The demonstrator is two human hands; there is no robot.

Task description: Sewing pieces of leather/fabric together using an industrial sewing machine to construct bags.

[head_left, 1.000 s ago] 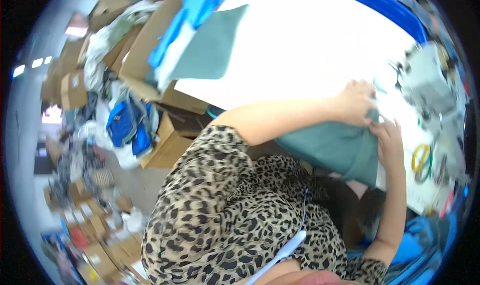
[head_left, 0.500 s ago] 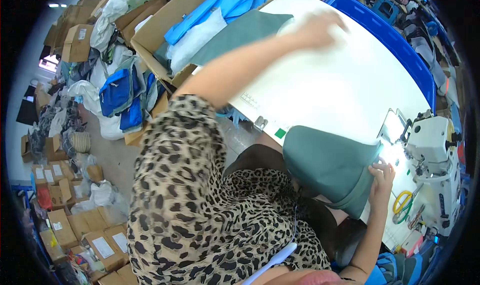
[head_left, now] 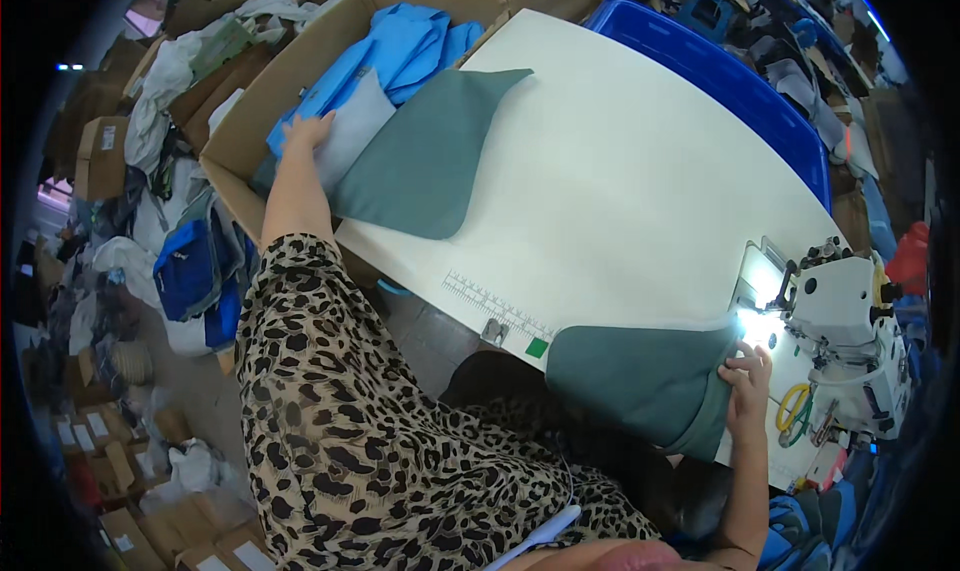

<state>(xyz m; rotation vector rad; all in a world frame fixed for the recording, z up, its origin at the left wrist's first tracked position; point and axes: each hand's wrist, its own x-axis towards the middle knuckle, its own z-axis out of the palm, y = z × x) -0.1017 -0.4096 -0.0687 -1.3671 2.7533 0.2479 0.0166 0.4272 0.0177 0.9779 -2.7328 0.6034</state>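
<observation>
My right hand [head_left: 746,383] has its fingers curled on the edge of a dark green fabric piece [head_left: 640,381], beside the lit needle area of a white sewing machine [head_left: 838,296]. That piece drapes over the table's near edge, partly in front of me. My left arm reaches out to a cardboard box [head_left: 240,131]. There my left hand [head_left: 308,133] is spread, fingers apart, over blue fabric [head_left: 400,46] and a whitish, padded-looking piece [head_left: 352,131]. Another green fabric piece [head_left: 420,161] lies flat across the table's left corner, beside the box.
The white table [head_left: 620,191] has a printed ruler scale and a metal clip [head_left: 493,332] at its near edge. A blue plastic tray [head_left: 740,81] runs along its far edge. Yellow-handled scissors [head_left: 793,411] lie near the machine. Cartons and fabric heaps crowd the left.
My left arm has swung left, from above the far part of the table to the box. My right hand stays at the green fabric by the machine. The view has turned somewhat.
</observation>
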